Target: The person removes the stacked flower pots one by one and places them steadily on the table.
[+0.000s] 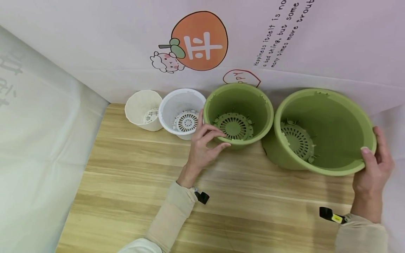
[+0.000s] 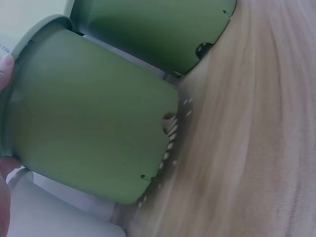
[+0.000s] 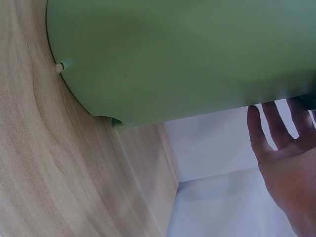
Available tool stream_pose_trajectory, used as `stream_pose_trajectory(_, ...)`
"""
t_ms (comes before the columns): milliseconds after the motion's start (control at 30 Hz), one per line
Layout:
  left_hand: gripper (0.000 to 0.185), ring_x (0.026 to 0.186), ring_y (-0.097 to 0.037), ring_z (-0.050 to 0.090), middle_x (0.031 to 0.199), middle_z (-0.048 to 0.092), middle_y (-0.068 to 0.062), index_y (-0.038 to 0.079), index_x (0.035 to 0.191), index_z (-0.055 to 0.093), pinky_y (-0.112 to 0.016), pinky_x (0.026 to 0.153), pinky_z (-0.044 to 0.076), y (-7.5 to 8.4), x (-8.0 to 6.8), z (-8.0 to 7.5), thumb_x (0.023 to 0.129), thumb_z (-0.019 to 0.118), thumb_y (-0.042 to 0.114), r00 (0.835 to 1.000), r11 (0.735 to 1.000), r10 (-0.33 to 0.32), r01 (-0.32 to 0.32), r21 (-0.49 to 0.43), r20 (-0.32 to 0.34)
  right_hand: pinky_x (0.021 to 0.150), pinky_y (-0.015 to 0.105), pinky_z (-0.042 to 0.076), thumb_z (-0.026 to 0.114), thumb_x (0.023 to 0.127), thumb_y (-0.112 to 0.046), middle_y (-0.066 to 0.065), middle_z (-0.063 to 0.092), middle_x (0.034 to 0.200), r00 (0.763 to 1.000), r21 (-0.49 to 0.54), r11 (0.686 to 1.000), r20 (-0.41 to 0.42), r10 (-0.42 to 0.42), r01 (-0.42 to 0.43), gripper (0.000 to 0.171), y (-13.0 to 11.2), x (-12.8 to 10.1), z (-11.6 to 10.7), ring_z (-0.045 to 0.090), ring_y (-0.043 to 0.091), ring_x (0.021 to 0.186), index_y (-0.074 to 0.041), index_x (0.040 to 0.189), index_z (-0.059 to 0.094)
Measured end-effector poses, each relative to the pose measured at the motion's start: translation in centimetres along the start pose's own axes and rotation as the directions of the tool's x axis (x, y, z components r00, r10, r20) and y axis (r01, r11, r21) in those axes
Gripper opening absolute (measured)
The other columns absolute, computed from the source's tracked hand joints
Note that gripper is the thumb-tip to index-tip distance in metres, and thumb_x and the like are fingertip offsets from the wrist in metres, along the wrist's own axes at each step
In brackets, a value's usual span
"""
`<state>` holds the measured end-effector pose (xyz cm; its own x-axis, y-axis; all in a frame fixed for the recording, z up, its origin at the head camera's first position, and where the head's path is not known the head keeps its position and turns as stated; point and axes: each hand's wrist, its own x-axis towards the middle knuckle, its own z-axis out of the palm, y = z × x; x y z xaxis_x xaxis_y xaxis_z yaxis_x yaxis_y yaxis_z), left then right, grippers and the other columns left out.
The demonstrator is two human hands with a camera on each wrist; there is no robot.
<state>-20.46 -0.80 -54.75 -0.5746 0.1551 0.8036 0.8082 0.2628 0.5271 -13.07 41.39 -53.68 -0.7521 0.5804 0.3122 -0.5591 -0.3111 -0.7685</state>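
Observation:
Two green plastic pots lean toward me on the wooden table [image 1: 133, 182]. My left hand [image 1: 221, 138] pinches the near-left rim of the medium green pot [image 1: 240, 102], fingers inside and thumb outside. My right hand [image 1: 373, 154] grips the right rim of the large green pot [image 1: 335, 126], thumb over the edge. A perforated insert lies at the bottom of each pot. The left wrist view shows the medium pot's outer wall [image 2: 94, 118] with the large pot [image 2: 153, 29] behind it. In the right wrist view the large pot's wall [image 3: 187, 54] sits above my right hand [image 3: 286, 163].
A white pot [image 1: 180, 102] and a smaller cream pot [image 1: 140, 105] stand left of the green ones, all in a row against the printed cloth backdrop [image 1: 284, 42]. White cloth walls close in both sides. Bare table lies in front of the pots.

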Motion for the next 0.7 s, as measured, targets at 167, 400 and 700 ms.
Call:
stream_pose_trajectory(167,0.03,0.109,-0.03,0.064,0.09,0.066,-0.007,0.004,0.083,0.074,-0.062,0.121,0.015,-0.2,-0.5,0.2,0.064,0.092,0.018,1.0,1.0,-0.016,0.016,0.02,0.005,0.099,0.031,0.053,0.057,0.081,0.017,0.031,0.046,0.143,1.0,-0.006,1.0,0.002,-0.005,0.005,0.056,0.2,0.2,0.1,0.05,0.037,0.128,0.019,0.136,0.044)
stream_pose_trajectory(400,0.031,0.128,-0.04,0.052,0.091,0.068,-0.006,0.005,0.084,0.075,-0.061,0.121,0.015,-0.3,-0.9,0.5,0.064,0.093,0.019,0.999,0.999,-0.032,0.032,0.026,0.017,0.1,0.031,0.053,0.057,0.08,0.015,0.031,0.044,0.144,1.0,0.027,1.0,-0.008,0.003,-0.002,0.057,0.5,0.6,0.3,0.049,0.037,0.128,0.018,0.136,0.046)
stream_pose_trajectory(700,0.032,0.141,-0.051,0.03,0.105,0.071,-0.009,0.008,0.085,0.076,-0.06,0.121,0.017,-0.4,-1.3,0.7,0.064,0.093,0.025,0.998,0.996,-0.052,0.05,0.08,0.031,0.1,0.032,0.053,0.057,0.081,0.016,0.031,0.045,0.144,1.0,0.05,0.999,-0.02,-0.006,0.007,0.053,0.5,0.6,0.5,0.051,0.037,0.126,0.02,0.134,0.047)
